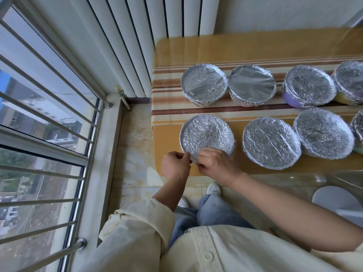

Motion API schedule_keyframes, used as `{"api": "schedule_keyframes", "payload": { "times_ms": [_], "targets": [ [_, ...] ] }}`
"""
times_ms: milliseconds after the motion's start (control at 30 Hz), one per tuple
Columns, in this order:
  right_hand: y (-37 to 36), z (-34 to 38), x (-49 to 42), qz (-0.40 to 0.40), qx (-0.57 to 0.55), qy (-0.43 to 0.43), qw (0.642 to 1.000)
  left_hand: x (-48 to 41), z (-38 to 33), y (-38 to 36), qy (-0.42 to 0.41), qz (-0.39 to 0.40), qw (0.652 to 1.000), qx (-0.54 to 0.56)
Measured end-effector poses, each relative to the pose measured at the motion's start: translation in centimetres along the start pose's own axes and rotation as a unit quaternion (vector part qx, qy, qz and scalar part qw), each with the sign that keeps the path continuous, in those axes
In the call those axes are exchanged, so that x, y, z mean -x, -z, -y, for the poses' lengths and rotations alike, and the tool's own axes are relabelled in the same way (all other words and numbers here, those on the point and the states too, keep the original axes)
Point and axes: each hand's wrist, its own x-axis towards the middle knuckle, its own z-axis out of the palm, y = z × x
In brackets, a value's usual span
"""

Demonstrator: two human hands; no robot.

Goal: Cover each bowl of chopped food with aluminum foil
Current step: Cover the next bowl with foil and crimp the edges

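Where the yellow desk (169, 134) ends in the lower middle of the frame, the left grip (175, 165) and the right grip (216, 165) are close together. Both pinch the foil edge at the near rim of the nearest foil-covered bowl (206, 134). Right of it, in the same row, stand other covered bowls (271, 142). Behind them the far row (204, 85) is wrapped in foil too. A white radiator (137, 36) fills the top and a barred window (39, 95) the left.
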Motion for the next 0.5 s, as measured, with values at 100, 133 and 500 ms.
{"api": "schedule_keyframes", "payload": {
  "times_ms": [100,133,500],
  "targets": [
    [-0.2,0.2,-0.1,-0.006,-0.012,0.003,1.000,0.4,0.6,-0.1,-0.001,0.012,1.000,0.002],
    [-0.2,0.2,-0.1,-0.005,-0.011,0.005,1.000,0.5,0.8,-0.2,-0.003,0.009,1.000,0.001],
    [0.6,-0.7,1.2,0.019,0.008,-0.021,1.000,-1.3,0.0,0.5,-0.024,-0.007,0.997,-0.066]
  ]
}}
